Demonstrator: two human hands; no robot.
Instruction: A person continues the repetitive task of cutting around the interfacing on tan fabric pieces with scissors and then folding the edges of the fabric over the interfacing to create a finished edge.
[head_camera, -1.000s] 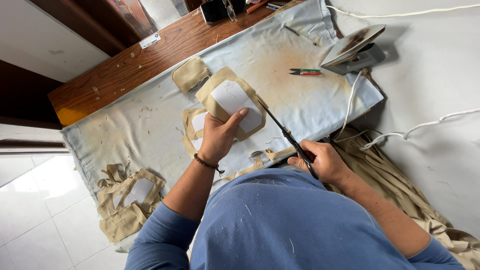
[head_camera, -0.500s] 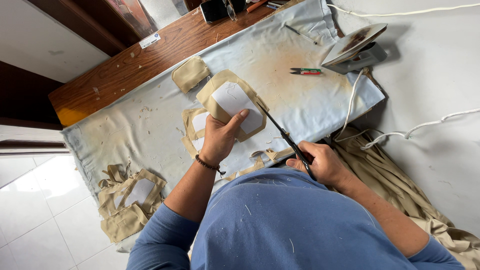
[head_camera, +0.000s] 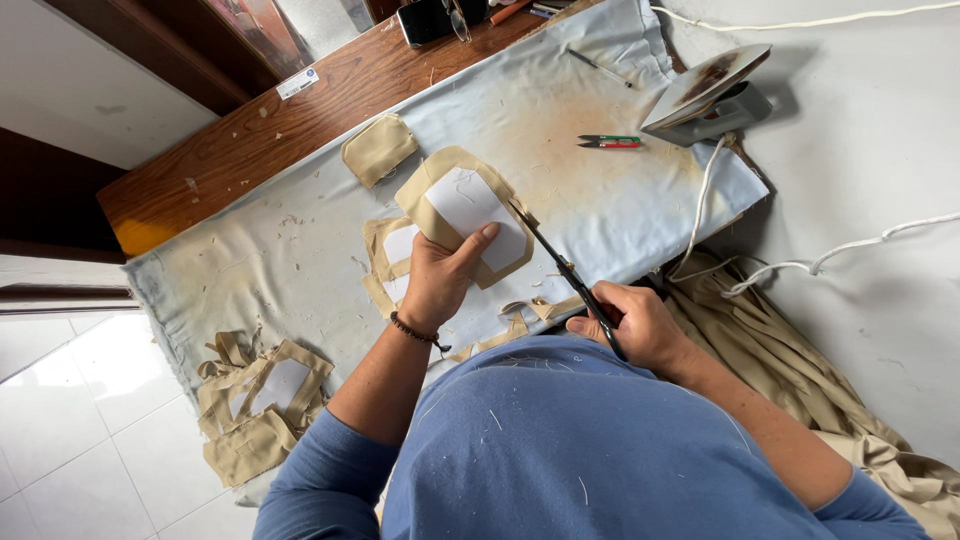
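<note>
the left hand (head_camera: 440, 278) grips a tan fabric piece (head_camera: 465, 212) with a white paper pattern (head_camera: 478, 205) lying on top; the thumb lies across the near edge of the paper and the other fingers are curled under the cloth, which is lifted slightly above the padded table cover (head_camera: 300, 250). a dark beaded bracelet (head_camera: 415, 330) sits on that wrist. the right hand (head_camera: 632, 325) is closed around the handles of black scissors (head_camera: 563, 268), whose blades point far-left and meet the right edge of the fabric piece; how far the blades are parted cannot be told. just under the held piece lies another tan piece with paper (head_camera: 392, 255). tan trimmings (head_camera: 520, 318) lie near the person's body, between the two hands. a small tan pocket shape (head_camera: 379, 149) lies farther off to the left. at the near left edge sits a stack of cut tan pieces (head_camera: 258, 405). far right, an iron (head_camera: 712, 93) rests tilted, with small thread snips (head_camera: 610, 142) just left of it.
</note>
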